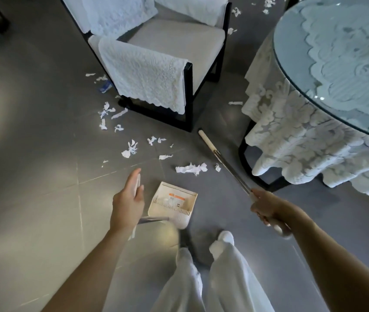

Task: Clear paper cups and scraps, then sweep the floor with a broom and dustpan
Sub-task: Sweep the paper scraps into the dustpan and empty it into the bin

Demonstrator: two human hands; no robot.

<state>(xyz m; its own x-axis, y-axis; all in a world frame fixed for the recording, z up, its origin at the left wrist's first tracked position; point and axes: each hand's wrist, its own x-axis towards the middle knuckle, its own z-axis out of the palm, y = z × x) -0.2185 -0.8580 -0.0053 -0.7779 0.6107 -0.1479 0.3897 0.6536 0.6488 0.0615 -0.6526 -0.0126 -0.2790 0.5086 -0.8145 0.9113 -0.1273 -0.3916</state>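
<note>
- left hand [126, 203], centre of the frame: fingers nearly straight and pointing up the frame, with the thumb closing a white grip against them; the grip joins the dustpan [174, 199] through a thin handle.
- right hand [266, 208], right of centre: fingers wrapped tight round the broom [230, 172] pole; its white tip ends by the armchair [174, 39] front leg, and the broom head cannot be made out.
- the dustpan stands on the floor [32, 154], just above the person's feet.
- the orange-and-white label [176, 198] inside the dustpan is too small to read.
- paper scraps [191, 168] lie scattered above the dustpan, left of the armchair and at the top of the frame.
- a narrow gap runs between the armchair and the round table [336, 52]; there is wide bare floor at left.
</note>
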